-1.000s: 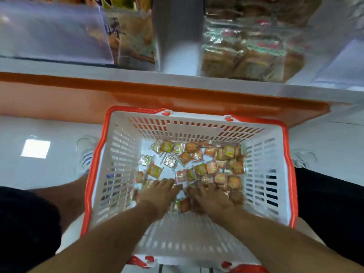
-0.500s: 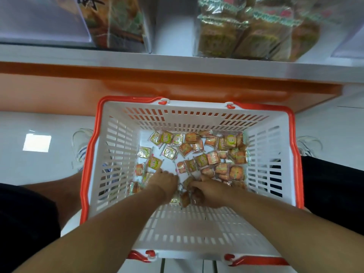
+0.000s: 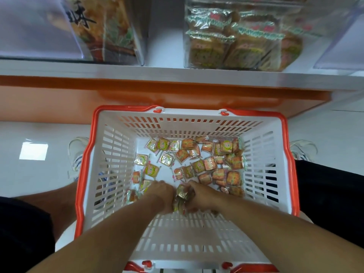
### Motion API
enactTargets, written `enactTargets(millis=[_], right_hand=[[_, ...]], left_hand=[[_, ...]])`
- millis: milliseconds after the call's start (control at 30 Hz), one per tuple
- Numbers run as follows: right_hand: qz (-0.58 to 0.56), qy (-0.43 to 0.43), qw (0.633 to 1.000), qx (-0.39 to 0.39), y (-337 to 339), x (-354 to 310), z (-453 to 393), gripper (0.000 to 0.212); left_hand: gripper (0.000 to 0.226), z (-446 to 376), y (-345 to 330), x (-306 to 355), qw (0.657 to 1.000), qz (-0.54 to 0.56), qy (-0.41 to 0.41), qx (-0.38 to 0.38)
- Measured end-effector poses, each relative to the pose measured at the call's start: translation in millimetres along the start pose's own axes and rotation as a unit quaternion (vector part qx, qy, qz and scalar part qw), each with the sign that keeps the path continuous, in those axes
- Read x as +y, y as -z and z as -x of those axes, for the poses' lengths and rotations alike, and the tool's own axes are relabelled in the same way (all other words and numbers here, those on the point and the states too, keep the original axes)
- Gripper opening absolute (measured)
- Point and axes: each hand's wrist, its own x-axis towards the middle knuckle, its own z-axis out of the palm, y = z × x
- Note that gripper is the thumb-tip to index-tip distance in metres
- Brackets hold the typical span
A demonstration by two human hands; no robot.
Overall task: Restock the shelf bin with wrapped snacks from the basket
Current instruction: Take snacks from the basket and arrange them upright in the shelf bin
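Gathering step: left hand (image 3: 163,191) and right hand (image 3: 199,196) cupped together, fingers grasping clump of wrapped snacks (image 3: 182,196) low in basket (image 3: 86,174). Next: lift clump to shelf bin (image 3: 232,40) without spilling.

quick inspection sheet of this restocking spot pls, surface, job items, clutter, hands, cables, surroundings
surface: white basket with orange rim, standing below the shelf; its floor is partly bare.
job's things: wrapped snacks lie loose across the far and right parts of the basket floor; clear shelf bin above holds larger wrapped snacks.
clutter: nothing seen.
hands: left hand and right hand are low in the basket, pressed together around a gathered bunch of snacks; not yet lifted clear of the basket.
cables: nothing seen.
surroundings: glossy white floor, orange shelf base, another clear bin at upper left with a printed packet, a shoe beside the basket.
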Motion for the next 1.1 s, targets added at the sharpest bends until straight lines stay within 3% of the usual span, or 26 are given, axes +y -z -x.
enactTargets(millis=[100,167,233,400,500,633,733,833,900,967,1033,1100], right_hand=[[0.034,-0.004,0.999,0.019,-13.3,-2.4,2.8,0.032],[0.126,-0.012,0.990,0.064,-24.1,-3.0,1.5,0.031],[0.148,-0.020,0.986,0.077,-25.6,-7.0,1.0,0.027],[-0.017,-0.111,0.993,-0.042,1.8,-17.3,1.5,0.027],[-0.004,-0.132,0.991,-0.017,13.4,-25.1,11.8,0.021],[0.229,-0.055,0.971,0.024,40.1,-67.0,44.4,0.033],[0.423,0.009,0.906,0.027,73.6,-127.5,98.2,0.039],[0.526,0.068,0.847,0.030,100.5,-190.0,174.3,0.032],[0.519,0.138,0.838,0.092,114.2,-222.4,233.4,0.021],[0.464,0.231,0.831,0.203,130.4,-245.0,288.4,0.017],[0.398,0.304,0.812,0.300,153.1,-257.2,330.6,0.022],[0.279,0.338,0.845,0.306,172.6,-262.3,358.9,0.037]], left_hand=[[0.033,0.1,0.8,3.5,1.000,-0.001,-0.002,-0.005],[0.029,0.7,-0.3,6.3,1.000,0.012,-0.003,0.012],[0.028,2.5,-1.0,6.7,0.998,0.044,0.009,0.035],[0.033,11.5,7.8,-2.9,0.982,0.178,0.053,0.024],[0.021,18.8,20.8,-6.4,0.958,0.277,0.073,0.008],[0.016,37.0,62.4,-15.5,0.917,0.391,0.084,0.018],[0.018,67.5,117.7,-29.5,0.864,0.500,0.058,0.017],[0.010,114.5,183.1,-42.2,0.868,0.496,-0.016,0.013],[0.014,152.5,224.7,-44.6,0.864,0.498,-0.068,-0.008],[0.016,189.6,259.9,-41.4,0.840,0.530,-0.111,-0.021],[0.016,221.6,289.2,-35.3,0.784,0.599,-0.161,-0.007],[0.015,247.6,311.6,-27.7,0.704,0.677,-0.212,0.035]])
